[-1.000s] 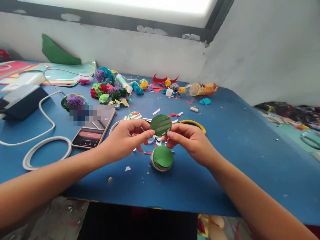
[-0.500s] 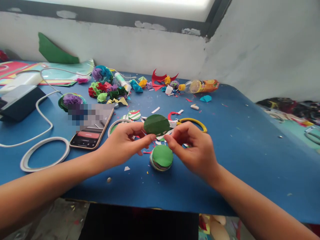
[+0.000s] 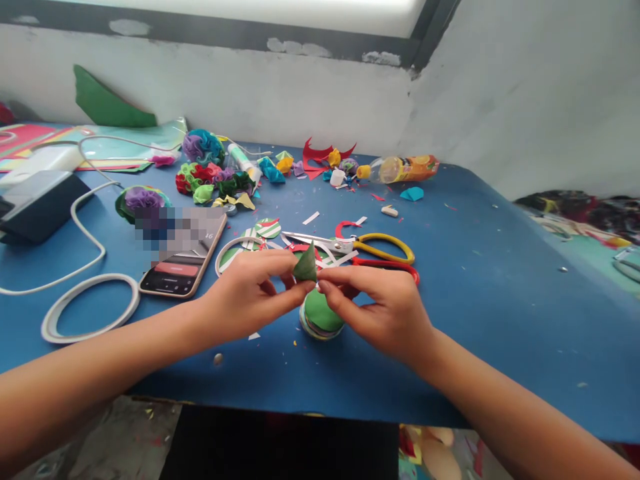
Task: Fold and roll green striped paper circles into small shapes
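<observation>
1. Your left hand (image 3: 263,283) is pinching the folded green paper (image 3: 305,266), up by the far edge of the round stack (image 3: 323,313); your right hand (image 3: 383,303) sits at its right side, pinching or not, I can't tell.
2. Uneven pressure could skew that fold.
3. Dip low, you could topple the stack.

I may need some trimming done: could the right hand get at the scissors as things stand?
Probably yes: the scissors lie just beyond the right hand, their yellow handle uncovered, though that hand is busy at the folded green paper.
</observation>
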Available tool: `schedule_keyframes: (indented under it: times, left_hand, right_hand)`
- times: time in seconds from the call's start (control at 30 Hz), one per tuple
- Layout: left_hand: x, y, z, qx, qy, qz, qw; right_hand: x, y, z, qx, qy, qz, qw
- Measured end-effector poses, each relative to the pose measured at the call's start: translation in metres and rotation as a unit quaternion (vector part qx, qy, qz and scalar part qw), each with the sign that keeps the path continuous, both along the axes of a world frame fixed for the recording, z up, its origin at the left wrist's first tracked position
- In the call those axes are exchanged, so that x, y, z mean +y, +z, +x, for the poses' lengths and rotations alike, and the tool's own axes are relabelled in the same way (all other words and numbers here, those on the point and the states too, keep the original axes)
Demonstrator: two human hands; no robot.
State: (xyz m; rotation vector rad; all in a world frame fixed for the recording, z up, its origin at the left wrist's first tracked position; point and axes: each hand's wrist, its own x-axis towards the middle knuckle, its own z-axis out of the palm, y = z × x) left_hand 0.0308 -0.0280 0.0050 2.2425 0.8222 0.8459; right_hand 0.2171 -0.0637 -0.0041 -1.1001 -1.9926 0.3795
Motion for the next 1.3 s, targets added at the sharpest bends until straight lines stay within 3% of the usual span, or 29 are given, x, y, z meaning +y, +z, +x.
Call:
schedule_keyframes:
  times: [0.33,0.7,0.87,1.0,1.17,1.3]
  left_hand:
    - [0.001,-0.003,0.0,0.02,-0.022,0.074,0.997]
    - [-0.001,0.001,0.0,0.014,-0.026,0.037,0.999]
    - [-0.001,0.0,0.001,0.015,-0.031,0.029,0.999]
    - [-0.001,0.002,0.001,0.003,-0.017,-0.017,1.0]
    - [-0.001,0.005,0.001,-0.057,0.019,-0.154,0.986]
    - [0.0,0.007,0.001,-0.089,0.014,-0.221,0.971]
  right_hand:
    - [0.001,0.0,0.001,-0.006,0.011,-0.001,1.0]
    - [0.001,0.003,0.001,0.027,0.033,-0.048,0.998]
    - [0.0,0.001,0.0,-0.004,0.035,-0.025,0.999]
    - [0.004,0.002,0.002,-0.004,0.009,-0.019,1.0]
    - [0.013,0.004,0.013,-0.006,-0.095,-0.084,0.992]
    - [0.015,0.003,0.016,0.016,-0.083,-0.15,0.985]
